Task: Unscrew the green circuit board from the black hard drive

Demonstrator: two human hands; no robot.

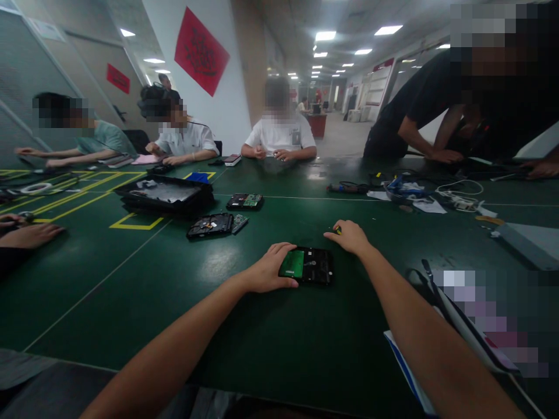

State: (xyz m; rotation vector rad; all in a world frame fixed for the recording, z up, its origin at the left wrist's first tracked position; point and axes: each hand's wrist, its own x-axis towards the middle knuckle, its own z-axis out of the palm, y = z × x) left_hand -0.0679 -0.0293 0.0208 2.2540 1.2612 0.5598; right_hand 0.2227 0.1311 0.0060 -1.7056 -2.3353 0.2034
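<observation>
A black hard disk drive [318, 266] with a green circuit board [292, 263] lies flat on the green table. My left hand [268, 269] grips its left end, thumb along the near edge and fingers over the far edge. Just beyond the drive's right end, my right hand [351, 237] is closed around a small yellow-and-black tool [338, 230], mostly hidden by the fingers. The tool is apart from the drive. Farther off, to the left, lie a second drive [244, 201], an opened drive casing [210, 226] and a loose circuit board [240, 223].
A black tray [163, 195] stands at the left, near yellow tape marks. Cables and scraps [408, 189] lie at the far right, with a grey box [530, 241] closer. Several people sit or lean around the table [174, 343]; another person's hand [37, 234] rests at the left edge.
</observation>
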